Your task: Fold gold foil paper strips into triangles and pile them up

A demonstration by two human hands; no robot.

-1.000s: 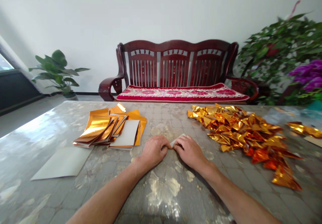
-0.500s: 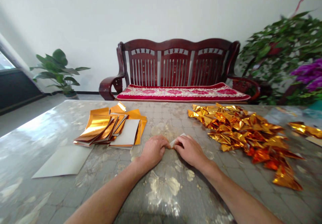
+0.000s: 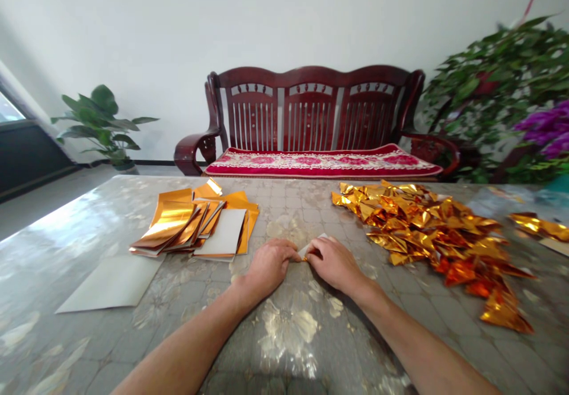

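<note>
Left hand (image 3: pixel 269 265) and right hand (image 3: pixel 334 260) meet fingertip to fingertip, pinching a small sheet of gold foil paper (image 3: pixel 311 247) flat on the patterned table (image 3: pixel 284 336), between a stack of flat gold sheets (image 3: pixel 195 223) and a heap of folded gold pieces (image 3: pixel 427 229).

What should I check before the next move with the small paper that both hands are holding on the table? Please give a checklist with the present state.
1. Both hands on the paper: ok. The left hand and right hand pinch the paper between their fingertips.
2. Paper down on the table: ok.
3. Edges lined up: cannot tell, the fingers hide most of it.
4. Space around the hands: ok. The flat gold sheets and the pile of folded gold pieces lie apart from them.
5. Fresh sheets within reach: probably ok, they lie just ahead, to the left.
</note>
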